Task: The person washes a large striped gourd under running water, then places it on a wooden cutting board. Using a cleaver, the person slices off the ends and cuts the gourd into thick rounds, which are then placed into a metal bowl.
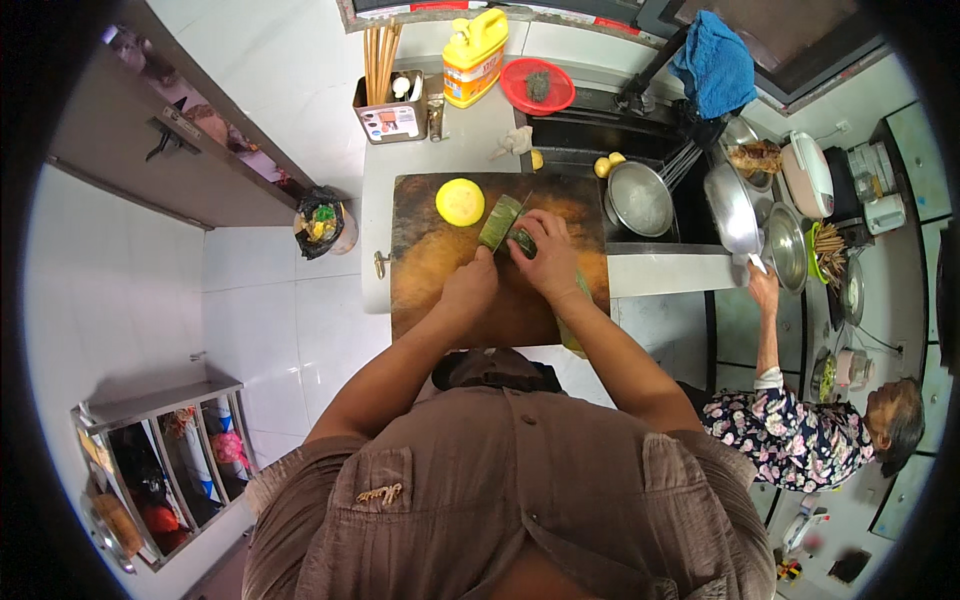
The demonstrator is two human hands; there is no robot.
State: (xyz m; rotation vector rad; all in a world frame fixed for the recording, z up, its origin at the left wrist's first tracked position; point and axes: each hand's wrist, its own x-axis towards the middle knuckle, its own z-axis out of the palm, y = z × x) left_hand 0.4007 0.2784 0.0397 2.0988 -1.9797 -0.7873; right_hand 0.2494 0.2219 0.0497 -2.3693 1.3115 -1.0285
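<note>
My left hand grips a kitchen knife, its broad blade showing green; the handle is hidden in my fist. Beside the blade, my right hand holds down a dark green-skinned vegetable piece, partly covered by my fingers. Both hands are over a dark, worn wooden cutting board. A round yellow cut vegetable piece lies at the board's far left. Under my right forearm, a long greenish vegetable shows in part along the board's right edge.
Right of the board is a black sink with a metal bowl. A chopstick holder, yellow jug and red strainer stand behind. At right, another person holds a metal pan. A bin stands left.
</note>
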